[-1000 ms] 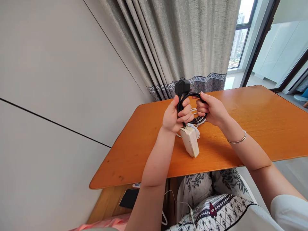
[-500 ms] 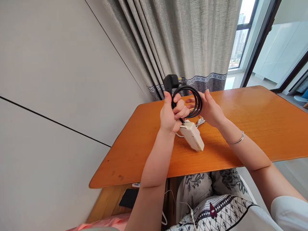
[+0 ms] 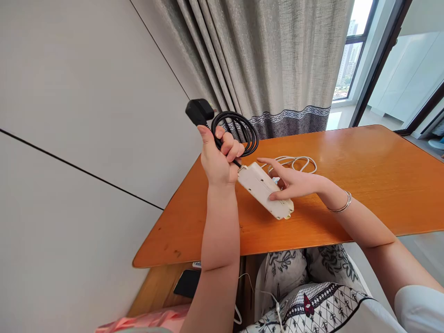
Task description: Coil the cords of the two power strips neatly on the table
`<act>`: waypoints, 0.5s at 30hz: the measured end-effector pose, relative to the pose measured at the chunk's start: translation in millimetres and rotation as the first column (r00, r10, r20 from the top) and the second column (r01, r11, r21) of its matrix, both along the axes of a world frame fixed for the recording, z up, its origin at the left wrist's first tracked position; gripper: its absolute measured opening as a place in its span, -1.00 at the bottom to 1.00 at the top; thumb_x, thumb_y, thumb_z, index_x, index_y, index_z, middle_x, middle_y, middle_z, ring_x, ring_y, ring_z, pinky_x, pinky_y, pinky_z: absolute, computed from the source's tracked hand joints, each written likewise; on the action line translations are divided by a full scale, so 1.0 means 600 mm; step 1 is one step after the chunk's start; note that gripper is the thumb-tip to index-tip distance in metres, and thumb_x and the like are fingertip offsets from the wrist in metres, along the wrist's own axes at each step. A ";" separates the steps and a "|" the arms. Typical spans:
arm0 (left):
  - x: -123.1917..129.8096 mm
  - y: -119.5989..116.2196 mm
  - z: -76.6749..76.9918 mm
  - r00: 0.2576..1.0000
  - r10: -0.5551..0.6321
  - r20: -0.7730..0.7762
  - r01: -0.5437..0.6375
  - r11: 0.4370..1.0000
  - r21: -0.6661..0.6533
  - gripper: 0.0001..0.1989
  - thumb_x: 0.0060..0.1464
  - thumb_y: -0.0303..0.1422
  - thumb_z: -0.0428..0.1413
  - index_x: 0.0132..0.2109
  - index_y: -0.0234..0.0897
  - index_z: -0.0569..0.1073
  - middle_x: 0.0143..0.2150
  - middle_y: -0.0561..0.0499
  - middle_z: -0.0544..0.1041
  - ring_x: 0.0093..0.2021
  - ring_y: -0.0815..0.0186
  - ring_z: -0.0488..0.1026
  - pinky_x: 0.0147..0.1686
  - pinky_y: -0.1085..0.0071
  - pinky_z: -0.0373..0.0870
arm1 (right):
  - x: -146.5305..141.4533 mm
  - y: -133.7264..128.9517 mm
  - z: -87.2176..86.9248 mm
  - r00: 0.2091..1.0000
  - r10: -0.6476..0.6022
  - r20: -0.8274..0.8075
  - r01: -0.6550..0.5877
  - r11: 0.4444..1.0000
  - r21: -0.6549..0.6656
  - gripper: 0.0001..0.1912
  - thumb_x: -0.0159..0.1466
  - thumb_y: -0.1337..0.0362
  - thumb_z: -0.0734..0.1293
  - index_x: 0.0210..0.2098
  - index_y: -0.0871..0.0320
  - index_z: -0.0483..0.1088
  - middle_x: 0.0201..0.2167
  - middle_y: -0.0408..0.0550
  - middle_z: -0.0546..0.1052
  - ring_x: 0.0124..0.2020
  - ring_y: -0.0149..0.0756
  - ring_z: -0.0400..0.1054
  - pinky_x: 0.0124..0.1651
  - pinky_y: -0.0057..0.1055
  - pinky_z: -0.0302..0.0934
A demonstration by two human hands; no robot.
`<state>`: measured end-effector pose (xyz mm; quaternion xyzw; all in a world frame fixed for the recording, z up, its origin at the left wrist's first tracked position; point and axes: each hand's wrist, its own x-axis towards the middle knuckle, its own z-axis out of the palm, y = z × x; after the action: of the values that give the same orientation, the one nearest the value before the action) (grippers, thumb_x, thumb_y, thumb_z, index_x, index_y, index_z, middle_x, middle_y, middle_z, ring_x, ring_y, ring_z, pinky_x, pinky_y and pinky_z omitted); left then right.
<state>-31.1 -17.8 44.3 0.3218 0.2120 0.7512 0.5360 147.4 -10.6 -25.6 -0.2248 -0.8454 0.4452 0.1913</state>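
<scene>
My left hand is closed round a coiled black power cord, held up above the table. The cord's black plug sticks out over the thumb. From below the fist the cord runs into a white power strip, which hangs tilted with its back towards me. My right hand touches the strip, thumb on its back and fingers partly hidden at the far side. Beyond that hand a looped white cable lies on the table, and something small and white shows under the fingers.
The orange wooden table stretches out in front of me. Grey curtains hang behind it, and a pale wall panel rises at the left. Below the table edge, a black phone lies on a wooden surface.
My left hand has moved left with the cord and plug. The power strip has swung up sideways. My right hand has left the coil and come down onto the strip.
</scene>
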 end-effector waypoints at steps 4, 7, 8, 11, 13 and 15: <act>-0.009 0.019 -0.003 0.995 -0.099 0.029 0.100 0.994 -0.045 -0.49 0.43 -0.05 -0.17 -0.46 -0.22 0.16 -0.70 0.26 -0.06 -0.75 0.53 -0.17 -0.69 0.55 -0.01 | 0.007 -0.023 0.021 0.994 0.071 -0.082 -0.066 0.996 0.059 -0.15 0.31 0.22 0.33 0.49 0.02 -0.11 0.09 0.05 0.45 -0.40 -0.45 0.28 -0.35 -0.45 0.29; -0.007 0.027 -0.007 0.993 -0.122 0.004 0.122 0.990 -0.072 -0.50 0.36 0.00 -0.02 -0.46 -0.21 0.15 -0.69 0.27 -0.04 -0.75 0.53 -0.14 -0.69 0.55 0.02 | 0.009 -0.027 0.023 0.988 0.107 -0.113 -0.104 0.994 0.037 -0.45 0.36 0.23 0.23 0.33 0.06 0.26 -0.12 -0.05 0.51 -0.39 -0.40 0.26 -0.35 -0.46 0.25; -0.006 0.028 -0.009 0.992 -0.124 -0.001 0.124 0.989 -0.076 -0.50 0.36 0.00 -0.03 -0.46 -0.21 0.15 -0.69 0.27 -0.04 -0.75 0.53 -0.12 -0.68 0.55 0.04 | 0.008 -0.026 0.021 0.986 0.118 -0.121 -0.120 0.993 -0.005 -0.50 0.36 0.25 0.18 0.28 0.08 0.33 -0.18 -0.07 0.51 -0.39 -0.39 0.27 -0.34 -0.45 0.25; 0.000 0.034 -0.015 0.991 -0.135 -0.013 0.134 0.988 -0.073 -0.48 0.32 0.06 -0.02 -0.46 -0.20 0.13 -0.69 0.25 -0.03 -0.73 0.50 -0.02 -0.66 0.56 0.11 | 0.003 -0.022 0.011 0.956 0.206 -0.207 -0.224 0.972 -0.068 -0.50 0.32 0.33 0.17 0.23 0.15 0.35 -0.19 -0.07 0.50 -0.38 -0.42 0.31 -0.30 -0.46 0.26; 0.004 0.039 -0.020 0.990 -0.137 -0.030 0.134 0.988 -0.074 -0.45 0.25 0.11 0.04 -0.47 -0.19 0.12 -0.69 0.24 -0.03 -0.71 0.47 0.06 -0.64 0.54 0.16 | -0.004 -0.025 0.007 0.921 0.260 -0.290 -0.272 0.962 -0.002 -0.49 0.29 0.31 0.25 0.23 0.19 0.32 -0.15 -0.04 0.51 -0.35 -0.44 0.36 -0.27 -0.47 0.28; 0.009 0.046 -0.027 0.992 -0.117 -0.054 0.112 0.990 -0.080 -0.44 0.23 0.13 0.05 -0.47 -0.19 0.12 -0.68 0.23 0.00 -0.69 0.45 0.12 -0.62 0.53 0.19 | -0.009 -0.033 0.005 0.922 0.216 -0.320 -0.188 0.975 0.117 -0.52 0.28 0.26 0.34 0.18 0.18 0.34 -0.17 -0.06 0.53 -0.35 -0.46 0.38 -0.26 -0.49 0.28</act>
<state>-25.7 9.6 28.2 0.3342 0.2374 0.7008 0.5838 141.9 -30.5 -22.9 -0.0503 -0.8379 0.4579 0.2927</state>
